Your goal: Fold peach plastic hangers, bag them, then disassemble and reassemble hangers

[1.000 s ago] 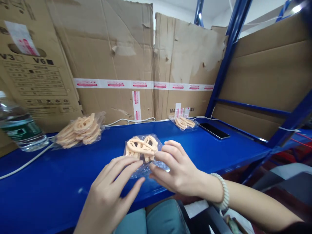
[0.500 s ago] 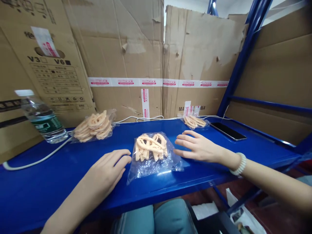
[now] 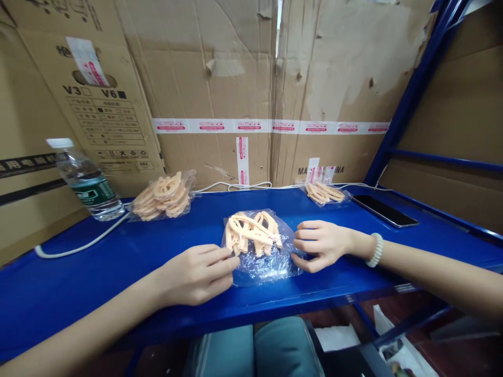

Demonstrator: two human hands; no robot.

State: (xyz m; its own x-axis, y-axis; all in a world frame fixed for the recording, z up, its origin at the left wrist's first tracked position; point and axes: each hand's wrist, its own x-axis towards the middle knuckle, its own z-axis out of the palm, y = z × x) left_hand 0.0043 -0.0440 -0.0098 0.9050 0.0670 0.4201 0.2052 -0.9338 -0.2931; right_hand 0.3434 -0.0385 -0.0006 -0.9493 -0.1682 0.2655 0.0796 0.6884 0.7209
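A clear plastic bag (image 3: 262, 264) holding several pale orange plastic pieces (image 3: 252, 232) lies on the blue shelf (image 3: 118, 262) in front of me. My left hand (image 3: 196, 274) rests at the bag's left edge, fingers together, pinching the plastic. My right hand (image 3: 320, 243), with a white bead bracelet at the wrist, grips the bag's right edge between curled fingers and thumb.
A fuller bag of the same pieces (image 3: 164, 196) lies at back left beside a water bottle (image 3: 87, 180). A small bag (image 3: 324, 192) and a dark phone (image 3: 385, 210) sit at back right. A white cable (image 3: 78, 245) runs along the cardboard boxes (image 3: 220, 78) behind.
Both hands had drawn apart and lay flat beside the bag; now they have closed in on its left and right edges. The camera has shifted a little.
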